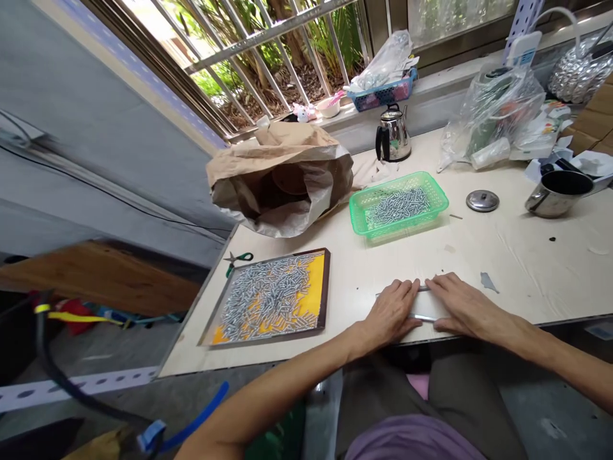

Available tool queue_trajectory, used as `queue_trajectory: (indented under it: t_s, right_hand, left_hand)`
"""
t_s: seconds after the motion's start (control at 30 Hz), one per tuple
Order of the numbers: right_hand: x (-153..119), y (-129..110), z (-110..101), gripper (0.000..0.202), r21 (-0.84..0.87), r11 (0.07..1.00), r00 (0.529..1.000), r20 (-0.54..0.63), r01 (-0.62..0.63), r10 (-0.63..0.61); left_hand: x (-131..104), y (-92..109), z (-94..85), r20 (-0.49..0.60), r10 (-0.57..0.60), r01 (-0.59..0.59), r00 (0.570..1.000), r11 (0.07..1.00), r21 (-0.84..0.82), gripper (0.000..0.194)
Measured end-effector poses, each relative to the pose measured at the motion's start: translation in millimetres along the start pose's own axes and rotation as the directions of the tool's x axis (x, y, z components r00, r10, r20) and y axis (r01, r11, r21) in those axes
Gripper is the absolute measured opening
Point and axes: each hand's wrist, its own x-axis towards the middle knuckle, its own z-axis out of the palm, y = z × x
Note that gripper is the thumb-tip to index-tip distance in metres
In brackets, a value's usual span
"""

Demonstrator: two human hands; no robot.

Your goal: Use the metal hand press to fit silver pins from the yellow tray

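Observation:
Near the front edge of the table, my left hand (393, 311) and my right hand (462, 308) lie at opposite ends of a small flat piece with metal strips (423, 317) along its near and far sides. Fingers rest on the far strip and thumbs on the near one, so both hands are closed about it. Most of the piece is hidden under my hands. To the left lies a shallow tray (327, 281) with a yellow bottom, spread with many small silvery metal pins (268, 294). Beyond my hands, a green plastic basket (400, 230) holds more of the same pins.
A large open paper sack (282, 153) stands at the back left. Scissors (237, 259) lie beside the tray. Behind the basket is a steel kettle (395, 135); a round lid (483, 200) and a steel mug (558, 195) are to the right. Plastic bags (493, 115) crowd the back right.

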Motion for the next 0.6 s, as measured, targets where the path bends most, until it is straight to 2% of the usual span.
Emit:
queue_trajectory:
  t_s: [0.07, 0.23, 0.37, 0.5, 0.6]
  right_hand:
    - [-1.9, -1.4, -1.5, 0.053, 0.017, 1.0, 1.0, -0.012, 0.016, -0.016]
    - [-0.6, -5.1, -0.8, 0.035, -0.055, 0.998, 0.999, -0.034, -0.016, 0.014]
    - [3.9, -3.5, 3.0, 0.005, -0.063, 0.998, 0.999, -0.029, 0.02, -0.022]
    - [8.9, -1.1, 6.4, 0.023, 0.005, 0.999, 0.997, -0.072, 0.038, -0.038]
    - [12.0, 2.1, 4.5, 0.022, 0.012, 1.0, 0.997, -0.076, 0.028, -0.027]
  left_hand:
    - [4.0, -0.9, -1.1, 0.012, 0.005, -0.005, 1.0, 1.0, -0.006, 0.062]
    - [11.8, 2.1, 1.0, 0.049, 0.007, -0.008, 0.999, 1.0, 0.019, 0.037]
    - [13.3, 0.4, 7.4, 0.004, 0.002, -0.002, 1.0, 1.0, 0.003, 0.028]
    - [17.5, -6.4, 9.5, -0.044, -0.004, 0.002, 0.999, 0.998, -0.063, 0.036]
    - [19.6, -8.3, 7.9, -0.054, -0.023, 0.02, 0.998, 0.998, -0.066, 0.035]
